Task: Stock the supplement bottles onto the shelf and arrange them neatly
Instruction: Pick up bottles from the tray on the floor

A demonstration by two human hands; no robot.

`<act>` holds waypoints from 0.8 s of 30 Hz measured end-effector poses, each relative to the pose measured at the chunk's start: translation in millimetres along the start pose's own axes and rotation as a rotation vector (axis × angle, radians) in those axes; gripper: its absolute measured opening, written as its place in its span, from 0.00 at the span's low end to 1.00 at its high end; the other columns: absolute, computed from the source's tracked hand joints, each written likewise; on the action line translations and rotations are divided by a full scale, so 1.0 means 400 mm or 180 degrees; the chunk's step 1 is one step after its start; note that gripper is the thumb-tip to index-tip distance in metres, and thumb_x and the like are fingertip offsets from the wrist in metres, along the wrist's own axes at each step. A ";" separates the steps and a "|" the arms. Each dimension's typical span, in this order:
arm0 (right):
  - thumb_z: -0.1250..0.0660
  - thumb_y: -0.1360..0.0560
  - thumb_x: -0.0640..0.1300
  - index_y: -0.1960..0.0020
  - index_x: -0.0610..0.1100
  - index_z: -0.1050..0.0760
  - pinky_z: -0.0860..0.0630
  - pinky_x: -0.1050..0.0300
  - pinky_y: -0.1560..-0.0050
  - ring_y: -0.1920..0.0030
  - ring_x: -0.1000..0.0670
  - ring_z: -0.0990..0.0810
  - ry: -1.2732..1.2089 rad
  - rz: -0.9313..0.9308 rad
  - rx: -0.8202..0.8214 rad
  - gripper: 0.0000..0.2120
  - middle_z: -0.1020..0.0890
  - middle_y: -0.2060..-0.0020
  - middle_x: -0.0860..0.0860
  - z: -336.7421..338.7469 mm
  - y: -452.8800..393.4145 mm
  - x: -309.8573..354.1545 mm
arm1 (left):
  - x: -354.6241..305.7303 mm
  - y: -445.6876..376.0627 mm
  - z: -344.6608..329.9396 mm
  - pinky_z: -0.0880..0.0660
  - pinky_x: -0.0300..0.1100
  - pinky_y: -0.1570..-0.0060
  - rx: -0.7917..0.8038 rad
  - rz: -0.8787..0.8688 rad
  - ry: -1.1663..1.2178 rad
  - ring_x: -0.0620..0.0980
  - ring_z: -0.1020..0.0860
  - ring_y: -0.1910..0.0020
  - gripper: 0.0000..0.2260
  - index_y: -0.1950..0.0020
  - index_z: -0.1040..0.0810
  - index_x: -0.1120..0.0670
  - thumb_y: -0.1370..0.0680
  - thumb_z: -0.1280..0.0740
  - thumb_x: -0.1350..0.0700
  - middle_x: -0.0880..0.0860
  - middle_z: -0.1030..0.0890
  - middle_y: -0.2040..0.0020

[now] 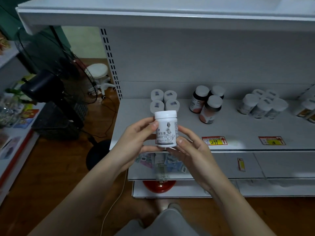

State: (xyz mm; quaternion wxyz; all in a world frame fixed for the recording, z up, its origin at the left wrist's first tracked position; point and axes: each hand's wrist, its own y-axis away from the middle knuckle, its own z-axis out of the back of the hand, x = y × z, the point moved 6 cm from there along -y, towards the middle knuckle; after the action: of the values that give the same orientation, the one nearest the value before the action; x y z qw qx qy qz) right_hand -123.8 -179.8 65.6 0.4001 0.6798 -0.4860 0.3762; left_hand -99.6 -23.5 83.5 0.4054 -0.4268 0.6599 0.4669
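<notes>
Knees in grey shorts (163, 222) sit at the bottom edge, above a brown wooden floor (56, 169). Both forearms reach up from there to a white bottle (166, 129), held upright in the air in front of the shelf edge with its printed label facing the camera and its white cap on top. The left hand (134, 135) grips the bottle's left side, thumb across the label and fingers (146, 148) curled under its base. The right hand (190, 149) holds the right side, its fingers curled around the back and its thumb pressed low on the label. Just behind the bottle lies the white shelf (238, 130), with a red and yellow price tag (214, 140) reading 299 on its front edge and a 2nd tag (272, 140) further right. On the shelf, directly beyond the held bottle, 4 white-capped bottles (165, 101) stand in a tight square. To their right, 3 dark bottles (207, 103) with white caps stand close together, then a cluster of pale bottles (263, 104), and more bottles (306, 109) cut off by the right edge. Left of the shelving stands a black fan (56, 86), with a white stool (99, 75) behind it.
</notes>
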 end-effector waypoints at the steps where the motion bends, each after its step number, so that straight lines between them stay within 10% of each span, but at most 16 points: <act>1: 0.36 0.22 0.38 0.33 0.44 0.27 0.20 0.56 0.44 0.41 0.44 0.17 -0.0001 0.0010 -0.0027 0.17 0.15 0.45 0.43 0.001 0.000 0.001 | 0.000 -0.001 0.001 0.17 0.50 0.55 -0.0044 0.0001 0.0024 0.54 0.17 0.44 0.14 0.34 0.23 0.55 0.19 0.36 0.55 0.56 0.16 0.42; 11: 0.26 0.27 0.40 0.35 0.53 0.23 0.20 0.63 0.50 0.46 0.58 0.18 0.1175 0.0473 -0.0487 0.22 0.17 0.46 0.53 0.005 0.006 0.031 | 0.016 -0.011 -0.012 0.18 0.48 0.49 -0.0110 0.0053 -0.0265 0.51 0.16 0.46 0.22 0.38 0.22 0.56 0.29 0.27 0.49 0.56 0.16 0.42; 18: 0.40 0.18 0.41 0.33 0.50 0.25 0.22 0.53 0.43 0.41 0.48 0.17 0.0188 0.0023 -0.0204 0.15 0.15 0.44 0.49 0.002 -0.008 0.005 | 0.025 -0.013 -0.011 0.17 0.44 0.52 -0.0279 0.0076 0.0351 0.54 0.15 0.47 0.20 0.37 0.25 0.58 0.28 0.29 0.56 0.58 0.15 0.46; 24: 0.31 0.23 0.42 0.32 0.50 0.27 0.19 0.56 0.44 0.44 0.53 0.17 0.0714 0.0269 -0.0637 0.20 0.16 0.44 0.50 0.027 0.001 0.012 | 0.033 -0.011 -0.016 0.18 0.47 0.49 -0.0170 0.0173 0.0046 0.49 0.17 0.44 0.18 0.36 0.22 0.57 0.24 0.30 0.53 0.56 0.16 0.42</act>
State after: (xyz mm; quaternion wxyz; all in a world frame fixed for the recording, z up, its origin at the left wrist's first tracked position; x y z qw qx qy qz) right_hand -121.7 -191.5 65.7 0.5014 0.5693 -0.5014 0.4160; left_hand -100.4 -32.8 71.5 0.3762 -0.4228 0.6615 0.4921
